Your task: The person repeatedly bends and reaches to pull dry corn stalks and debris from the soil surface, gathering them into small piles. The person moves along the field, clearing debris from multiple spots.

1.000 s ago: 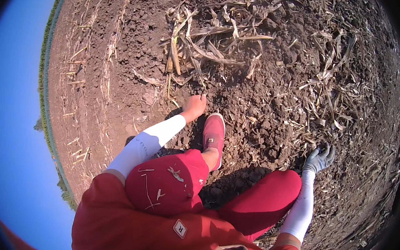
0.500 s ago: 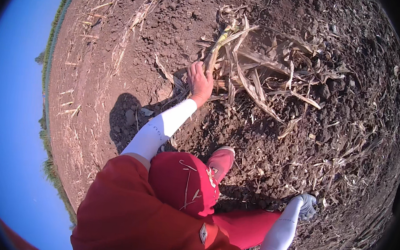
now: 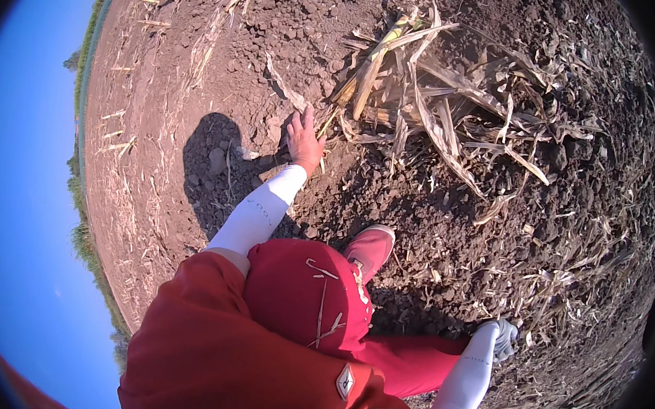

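Note:
My bare left hand (image 3: 306, 140) reaches low over the soil, its fingers stretched out and apart. It is just left of the near end of a heap of dry corn stalks (image 3: 376, 74). A thin yellowish stem runs beside its thumb. One curled dry leaf (image 3: 285, 83) lies beyond the fingertips. My right hand (image 3: 504, 340), in a grey glove, is low over the ground at the lower right. Its fingers look curled in, and whatever they may hold is hidden. White sleeves (image 3: 259, 208) cover both forearms.
My bent knee in red trousers (image 3: 301, 291) and a red shoe (image 3: 370, 250) are between my arms. Cloddy soil (image 3: 431, 251) strewn with dry leaf scraps spreads around. Rows of cut stubble (image 3: 120, 146) stand at the left, with a green field edge beyond.
My left hand has come off the corn stalks and moved left and slightly nearer, its fingers now spread. The view has shifted a little. My right hand stays in about the same place.

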